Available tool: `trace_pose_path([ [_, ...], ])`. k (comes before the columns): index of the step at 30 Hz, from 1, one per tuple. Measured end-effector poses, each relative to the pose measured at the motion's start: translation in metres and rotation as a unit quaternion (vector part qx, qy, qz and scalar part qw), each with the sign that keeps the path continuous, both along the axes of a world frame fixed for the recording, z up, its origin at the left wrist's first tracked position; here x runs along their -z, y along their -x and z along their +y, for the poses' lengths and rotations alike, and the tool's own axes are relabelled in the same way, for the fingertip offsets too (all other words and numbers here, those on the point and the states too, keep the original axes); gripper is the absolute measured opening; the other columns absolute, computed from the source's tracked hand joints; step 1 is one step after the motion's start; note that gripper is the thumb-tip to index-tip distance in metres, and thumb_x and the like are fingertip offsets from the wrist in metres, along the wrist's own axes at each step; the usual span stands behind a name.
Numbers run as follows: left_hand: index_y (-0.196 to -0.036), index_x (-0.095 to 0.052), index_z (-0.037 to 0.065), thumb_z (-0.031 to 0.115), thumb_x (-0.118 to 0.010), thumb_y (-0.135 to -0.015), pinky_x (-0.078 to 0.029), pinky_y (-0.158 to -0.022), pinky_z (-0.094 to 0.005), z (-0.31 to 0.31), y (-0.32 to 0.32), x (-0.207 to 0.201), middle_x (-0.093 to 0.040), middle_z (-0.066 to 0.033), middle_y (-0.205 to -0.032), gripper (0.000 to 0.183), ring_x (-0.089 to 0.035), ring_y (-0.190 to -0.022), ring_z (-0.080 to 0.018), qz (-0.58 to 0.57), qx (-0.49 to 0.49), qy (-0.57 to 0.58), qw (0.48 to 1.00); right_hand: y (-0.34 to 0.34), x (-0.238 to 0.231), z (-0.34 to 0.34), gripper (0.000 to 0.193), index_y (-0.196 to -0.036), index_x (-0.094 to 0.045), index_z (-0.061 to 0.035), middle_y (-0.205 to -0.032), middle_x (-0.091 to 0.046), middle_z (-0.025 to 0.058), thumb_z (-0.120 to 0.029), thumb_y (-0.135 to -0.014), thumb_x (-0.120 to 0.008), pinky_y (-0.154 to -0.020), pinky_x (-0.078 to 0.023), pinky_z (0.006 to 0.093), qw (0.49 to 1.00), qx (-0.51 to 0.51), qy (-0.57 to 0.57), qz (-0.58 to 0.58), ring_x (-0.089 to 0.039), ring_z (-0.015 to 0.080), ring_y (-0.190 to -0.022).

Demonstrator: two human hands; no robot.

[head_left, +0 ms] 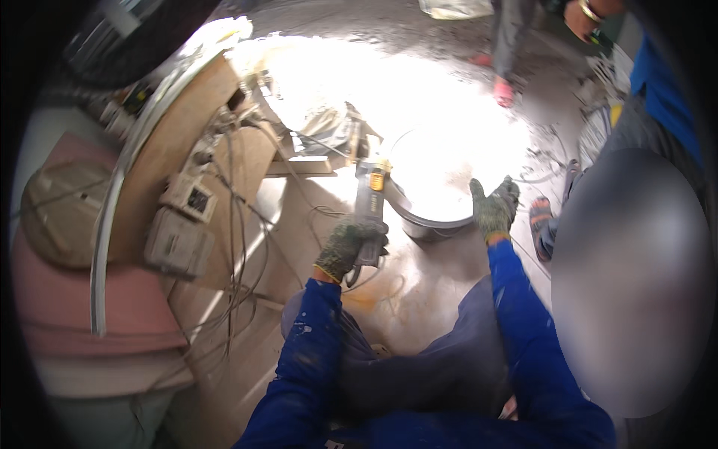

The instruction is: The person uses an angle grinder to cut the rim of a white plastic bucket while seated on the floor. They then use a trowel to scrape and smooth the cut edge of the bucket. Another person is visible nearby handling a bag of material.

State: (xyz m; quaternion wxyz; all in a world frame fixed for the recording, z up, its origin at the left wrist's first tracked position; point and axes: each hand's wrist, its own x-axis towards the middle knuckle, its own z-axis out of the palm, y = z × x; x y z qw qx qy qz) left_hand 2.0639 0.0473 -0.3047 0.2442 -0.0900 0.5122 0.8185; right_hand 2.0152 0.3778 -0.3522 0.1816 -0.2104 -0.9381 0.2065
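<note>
My left hand (348,251), in a dark green work glove, is wrapped around a grey and yellow corded power tool (369,206) that looks like an angle grinder. Its front end points away from me, and bright glare hides whether a disc is fitted. My right hand (495,207), in a matching glove, has its fingers spread at the right rim of a large round metal vessel (434,222). Whether it touches the rim I cannot tell. Strong sunlight washes out the vessel's top and inside.
Cables (235,224) hang and trail on the left, beside a socket box (188,196) and a curved wooden panel (168,142). A round lid-like piece (63,213) lies on a pink sheet (90,307). Other people stand at the far right, one in red footwear (503,93).
</note>
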Motion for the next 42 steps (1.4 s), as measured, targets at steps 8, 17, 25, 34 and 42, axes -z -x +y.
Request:
trace_pose_path([
  [8, -0.106, -0.067, -0.006, 0.014, -0.081, -0.081, -0.061, -0.056, -0.0313, 0.052, -0.048, -0.029, -0.072, -0.0118, -0.088, 0.035, -0.072, -0.068, -0.0173, 0.037, 0.053, 0.145, 0.987, -0.053, 0.012, -0.114, 0.047, -0.136, -0.056, -0.0020, -0.121, -0.064, 0.0083, -0.028, -0.100, -0.071, -0.095, -0.057, 0.0351, 0.404, -0.218, 0.888, 0.002, -0.065, 0.0181, -0.110],
  [17, -0.130, -0.058, 0.000, 0.025, -0.080, -0.077, -0.053, -0.091, -0.0402, 0.101, -0.065, -0.023, -0.070, -0.0133, -0.109, 0.063, -0.068, -0.098, -0.0237, 0.111, 0.116, 0.459, 0.874, -0.071, 0.018, -0.086, 0.059, -0.132, -0.056, 0.0047, -0.121, -0.068, 0.0165, -0.046, -0.103, -0.061, -0.095, -0.058, 0.0388, 0.405, -0.261, 0.876, -0.038, -0.067, 0.0266, -0.111],
  [25, -0.114, -0.069, 0.001, 0.015, -0.082, -0.081, -0.060, -0.067, -0.0320, 0.077, -0.066, -0.035, -0.073, -0.0100, -0.096, 0.038, -0.071, -0.080, -0.0172, 0.230, 0.163, 0.376, 0.883, -0.080, -0.013, -0.088, 0.074, -0.145, -0.044, 0.0049, -0.129, -0.063, 0.0230, -0.052, -0.101, -0.061, -0.102, -0.055, 0.0515, 0.355, -0.239, 0.904, 0.006, -0.066, 0.0359, -0.114],
  [34, -0.121, -0.063, -0.004, 0.008, -0.079, -0.088, -0.066, -0.076, -0.0366, 0.048, -0.081, 0.002, -0.073, -0.0128, -0.104, 0.039, -0.074, -0.086, -0.0202, 0.029, 0.137, -0.060, 0.988, -0.096, 0.001, -0.098, 0.058, -0.144, -0.043, 0.0060, -0.126, -0.063, 0.0218, -0.029, -0.103, -0.065, -0.095, -0.059, 0.0473, 0.565, -0.297, 0.768, -0.056, -0.066, 0.0325, -0.114],
  [42, -0.123, -0.062, -0.004, 0.010, -0.075, -0.092, -0.066, -0.075, -0.0362, 0.037, -0.108, 0.027, -0.073, -0.0155, -0.105, 0.036, -0.075, -0.086, -0.0224, 0.135, 0.252, 0.010, 0.958, -0.164, -0.016, -0.113, 0.049, -0.131, -0.057, 0.0069, -0.112, -0.070, 0.0170, -0.034, -0.103, -0.063, -0.084, -0.061, 0.0380, 0.520, -0.201, 0.830, 0.033, -0.072, 0.0263, -0.099],
])
